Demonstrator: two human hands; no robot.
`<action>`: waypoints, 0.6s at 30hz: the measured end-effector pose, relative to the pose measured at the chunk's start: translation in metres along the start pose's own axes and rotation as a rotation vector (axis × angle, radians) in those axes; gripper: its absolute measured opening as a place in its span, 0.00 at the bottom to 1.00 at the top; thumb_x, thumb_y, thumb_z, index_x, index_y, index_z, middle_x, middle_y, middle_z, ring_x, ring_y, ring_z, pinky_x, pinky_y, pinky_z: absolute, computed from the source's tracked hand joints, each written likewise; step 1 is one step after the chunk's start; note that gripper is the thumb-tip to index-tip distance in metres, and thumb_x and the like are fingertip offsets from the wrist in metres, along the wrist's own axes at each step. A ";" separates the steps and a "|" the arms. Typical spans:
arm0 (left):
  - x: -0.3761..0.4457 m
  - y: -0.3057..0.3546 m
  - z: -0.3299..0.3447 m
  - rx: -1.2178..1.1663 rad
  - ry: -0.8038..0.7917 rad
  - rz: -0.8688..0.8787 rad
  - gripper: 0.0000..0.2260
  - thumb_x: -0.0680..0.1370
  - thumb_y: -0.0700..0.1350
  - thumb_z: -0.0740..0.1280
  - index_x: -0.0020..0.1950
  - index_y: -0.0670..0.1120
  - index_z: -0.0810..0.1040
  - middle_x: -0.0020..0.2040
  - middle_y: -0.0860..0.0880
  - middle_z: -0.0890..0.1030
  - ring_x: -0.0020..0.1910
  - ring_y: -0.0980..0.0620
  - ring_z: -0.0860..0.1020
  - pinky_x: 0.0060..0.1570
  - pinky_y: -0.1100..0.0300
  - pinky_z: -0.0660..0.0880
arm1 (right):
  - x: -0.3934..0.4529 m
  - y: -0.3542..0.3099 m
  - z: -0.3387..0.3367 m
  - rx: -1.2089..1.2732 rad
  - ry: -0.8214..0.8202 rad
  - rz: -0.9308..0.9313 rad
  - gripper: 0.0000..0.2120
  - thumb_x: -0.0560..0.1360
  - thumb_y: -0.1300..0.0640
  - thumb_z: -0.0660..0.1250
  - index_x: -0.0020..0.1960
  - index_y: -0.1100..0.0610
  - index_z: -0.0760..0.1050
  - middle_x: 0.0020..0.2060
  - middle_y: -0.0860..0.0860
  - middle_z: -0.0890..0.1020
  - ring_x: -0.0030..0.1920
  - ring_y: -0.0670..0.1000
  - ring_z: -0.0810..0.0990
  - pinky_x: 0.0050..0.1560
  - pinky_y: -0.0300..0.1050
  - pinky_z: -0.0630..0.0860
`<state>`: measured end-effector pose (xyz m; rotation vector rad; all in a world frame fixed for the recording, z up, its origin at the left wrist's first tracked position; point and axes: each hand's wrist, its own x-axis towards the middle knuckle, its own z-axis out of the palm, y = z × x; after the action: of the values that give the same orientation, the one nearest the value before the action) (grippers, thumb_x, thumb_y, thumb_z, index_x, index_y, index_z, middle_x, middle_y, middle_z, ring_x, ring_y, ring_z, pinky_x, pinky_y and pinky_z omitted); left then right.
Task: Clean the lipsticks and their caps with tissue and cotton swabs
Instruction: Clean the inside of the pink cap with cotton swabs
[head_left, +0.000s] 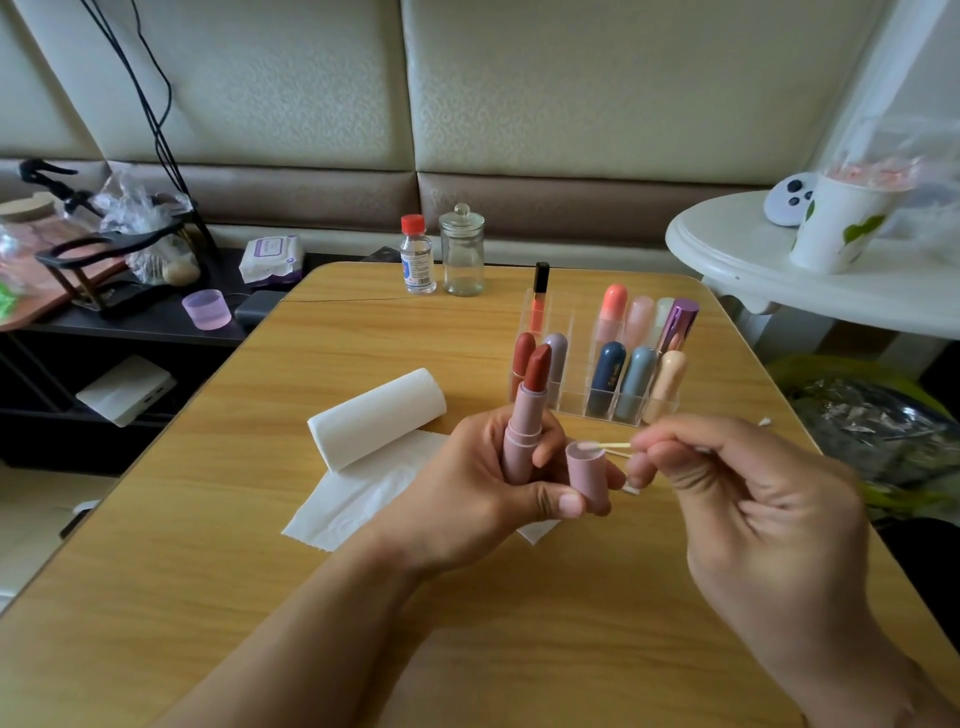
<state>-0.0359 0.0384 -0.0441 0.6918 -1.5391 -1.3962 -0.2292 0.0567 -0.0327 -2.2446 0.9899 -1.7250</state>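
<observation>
While you hold both pieces over the table, entries follow.

Left hand: your fingers are curled round two things at once, the open lipstick and its cap.

Lipstick: pink tube, upright in your left palm, the red-brown bullet extended and bare at the top.

Cap: pink, pinched between your left thumb and fingertips just right of the tube, its open mouth facing up.

Right hand: your fingers are closed in a pinch on the cotton swab; the hand is slightly blurred.

Cotton swab: lies nearly level, its white tip at the mouth of the cap. A second thin stick shows just below it; whether it is a separate swab, you cannot tell from this view.

Tissue: one flat sheet lies on the table beneath your left hand, running off the roll.

Tissue roll: lies on its side, left of your hands, touching the sheet.

Organizer: clear plastic, beyond your hands, holding capped lipsticks upright in its compartments, and a lip gloss tube at the back left.

Far edge of table: a small clear bottle with a red cap stands just beside a lidded glass jar.
</observation>
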 end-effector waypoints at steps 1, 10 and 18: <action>0.000 0.000 -0.001 0.016 0.015 -0.006 0.15 0.69 0.28 0.70 0.40 0.42 0.66 0.40 0.43 0.80 0.43 0.50 0.82 0.45 0.58 0.77 | -0.001 -0.002 0.001 0.032 -0.014 0.004 0.05 0.78 0.58 0.66 0.47 0.55 0.81 0.37 0.44 0.83 0.39 0.44 0.83 0.41 0.35 0.77; 0.000 0.008 -0.005 -0.064 0.030 -0.017 0.23 0.65 0.21 0.70 0.42 0.45 0.64 0.43 0.45 0.83 0.41 0.50 0.81 0.41 0.59 0.78 | -0.001 -0.003 -0.001 0.169 -0.117 0.019 0.13 0.83 0.46 0.59 0.43 0.48 0.77 0.33 0.44 0.78 0.34 0.50 0.79 0.34 0.45 0.73; 0.000 0.007 -0.003 -0.045 0.071 0.001 0.23 0.65 0.21 0.70 0.40 0.45 0.64 0.43 0.45 0.84 0.42 0.51 0.82 0.45 0.59 0.78 | 0.000 -0.003 -0.001 -0.181 -0.149 -0.226 0.12 0.79 0.59 0.66 0.42 0.63 0.83 0.37 0.54 0.80 0.38 0.50 0.78 0.45 0.36 0.73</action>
<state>-0.0319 0.0378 -0.0378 0.7057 -1.4484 -1.3862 -0.2288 0.0596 -0.0311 -2.6470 0.9254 -1.5744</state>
